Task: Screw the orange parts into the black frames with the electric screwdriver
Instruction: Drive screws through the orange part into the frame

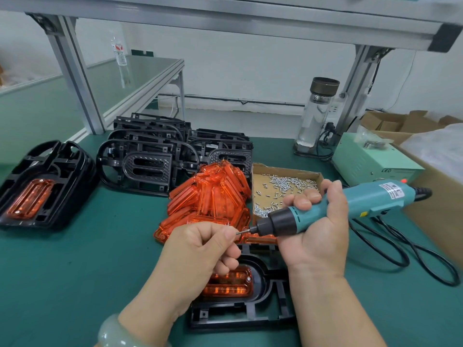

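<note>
My right hand [318, 221] grips the teal electric screwdriver [350, 204], held level with its bit pointing left. My left hand [200, 249] pinches a small screw against the bit tip [241, 231]. Below both hands a black frame [240, 314] lies on the green mat with an orange part [230, 284] seated in it; one screw shows at that part's right end. A heap of loose orange parts [208, 199] lies behind my hands. A cardboard tray of screws [283, 189] sits to its right.
Stacked black frames [150, 156] stand at the back. At the left lies a frame with an orange part fitted [37, 186]. A glass bottle [315, 113], a green power box [375, 161], black cables [413, 251] and cardboard boxes [436, 176] crowd the right.
</note>
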A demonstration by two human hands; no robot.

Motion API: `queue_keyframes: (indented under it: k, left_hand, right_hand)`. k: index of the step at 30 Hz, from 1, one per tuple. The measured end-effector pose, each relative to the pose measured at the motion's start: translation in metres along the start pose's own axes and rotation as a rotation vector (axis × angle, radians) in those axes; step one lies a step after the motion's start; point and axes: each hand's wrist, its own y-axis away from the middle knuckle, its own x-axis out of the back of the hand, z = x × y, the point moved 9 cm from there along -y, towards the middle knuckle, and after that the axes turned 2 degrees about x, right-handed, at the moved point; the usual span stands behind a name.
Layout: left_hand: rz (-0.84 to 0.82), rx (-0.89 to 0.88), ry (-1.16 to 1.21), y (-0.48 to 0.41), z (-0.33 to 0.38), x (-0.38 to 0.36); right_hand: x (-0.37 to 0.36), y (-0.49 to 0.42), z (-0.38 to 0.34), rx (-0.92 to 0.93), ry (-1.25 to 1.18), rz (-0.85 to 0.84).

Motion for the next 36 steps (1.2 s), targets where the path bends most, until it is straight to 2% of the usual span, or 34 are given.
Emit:
queue_keyframes:
  k: [13,24,32,36]
  left_hand:
    - [0.095,-0.143,-0.374,0.001,0.013,0.007]
    - [0.102,-0.149,-0.333,0.003,0.014,0.002]
    - [0.105,-0.153,-0.199,0.002,0.013,0.003]
    - [0.036,-0.137,-0.140,0.001,0.010,0.002]
  right_hand:
    - [-0.004,0.005,0.002,0.007,0.016,-0.036]
    - [0.001,0.006,0.002,0.008,-0.024,0.024]
    - [0.003,0.005,0.004,-0.007,-0.023,0.045]
    - [0.005,0.002,0.003,-0.019,-0.032,0.067]
